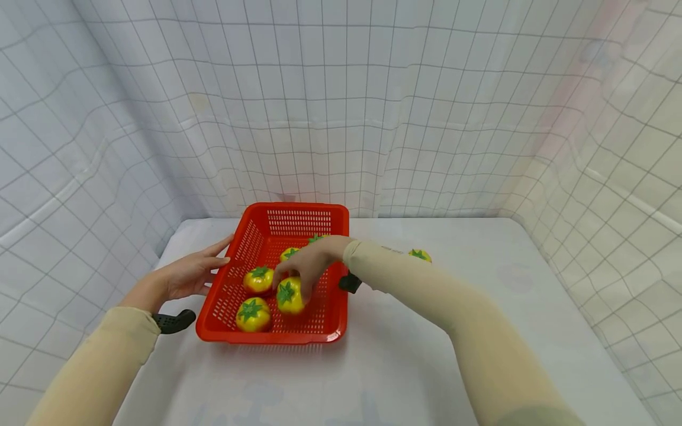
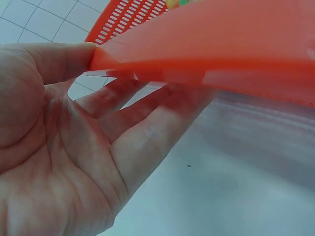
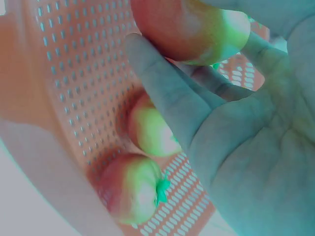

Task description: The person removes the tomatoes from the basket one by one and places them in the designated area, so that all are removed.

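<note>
A red plastic basket [image 1: 272,338] with slotted walls stands on the white table. My left hand [image 1: 189,275] holds its left rim, thumb on the edge and fingers beneath it on the outside, as the left wrist view shows. Inside the basket, my right hand [image 1: 311,263] grips a yellow-red tomato [image 1: 290,296] with a green leafy top, thumb on one side and fingers on the other. Two similar tomatoes lie to its left, one tomato [image 1: 259,280] behind the other tomato [image 1: 253,315]. Farther back, more are partly hidden by the right hand.
On the table right of the basket, another tomato [image 1: 420,255] shows just beyond the right sleeve [image 1: 405,275]. White grid-patterned cloth [image 1: 351,118] hangs behind the table and along both sides. A black strap piece [image 1: 174,321] juts from the left wrist.
</note>
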Demonstrator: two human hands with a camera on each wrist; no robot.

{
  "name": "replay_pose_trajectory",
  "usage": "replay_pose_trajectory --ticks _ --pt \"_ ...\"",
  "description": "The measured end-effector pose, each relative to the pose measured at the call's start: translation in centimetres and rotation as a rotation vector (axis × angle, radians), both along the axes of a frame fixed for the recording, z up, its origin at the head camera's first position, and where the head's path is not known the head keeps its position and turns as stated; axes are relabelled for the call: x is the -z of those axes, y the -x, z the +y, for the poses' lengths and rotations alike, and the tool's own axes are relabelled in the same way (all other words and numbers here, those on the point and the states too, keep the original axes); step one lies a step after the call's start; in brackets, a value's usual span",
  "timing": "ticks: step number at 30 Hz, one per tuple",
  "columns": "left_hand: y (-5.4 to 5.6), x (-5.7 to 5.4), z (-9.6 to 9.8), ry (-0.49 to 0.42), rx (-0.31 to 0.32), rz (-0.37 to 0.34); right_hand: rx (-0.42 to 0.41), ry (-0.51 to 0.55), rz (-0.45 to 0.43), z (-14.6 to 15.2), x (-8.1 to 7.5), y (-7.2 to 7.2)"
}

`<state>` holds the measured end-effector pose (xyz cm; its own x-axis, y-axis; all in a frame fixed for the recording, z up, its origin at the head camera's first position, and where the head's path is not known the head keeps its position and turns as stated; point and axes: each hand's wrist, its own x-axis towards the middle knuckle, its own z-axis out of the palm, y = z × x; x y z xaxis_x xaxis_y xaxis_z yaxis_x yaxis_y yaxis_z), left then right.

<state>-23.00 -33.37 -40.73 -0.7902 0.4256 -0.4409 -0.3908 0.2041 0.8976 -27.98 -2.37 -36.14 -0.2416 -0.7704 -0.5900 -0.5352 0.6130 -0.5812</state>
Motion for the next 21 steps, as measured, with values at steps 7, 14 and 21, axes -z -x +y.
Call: replay_pose_trajectory --ticks 7,14,21 --pt "0.2 0.2 0.2 0.008 -0.016 -0.012 0.038 0.115 0.017 2.2 -1.5 1.0" --pt "0.2 0.3 0.1 0.007 -0.020 -0.012 0.098 0.201 0.005 4.4 -2.7 2.0" --pt "0.2 0.2 0.1 0.003 0.003 -0.001 0.126 0.283 -0.040 6.5 -3.8 2.9"
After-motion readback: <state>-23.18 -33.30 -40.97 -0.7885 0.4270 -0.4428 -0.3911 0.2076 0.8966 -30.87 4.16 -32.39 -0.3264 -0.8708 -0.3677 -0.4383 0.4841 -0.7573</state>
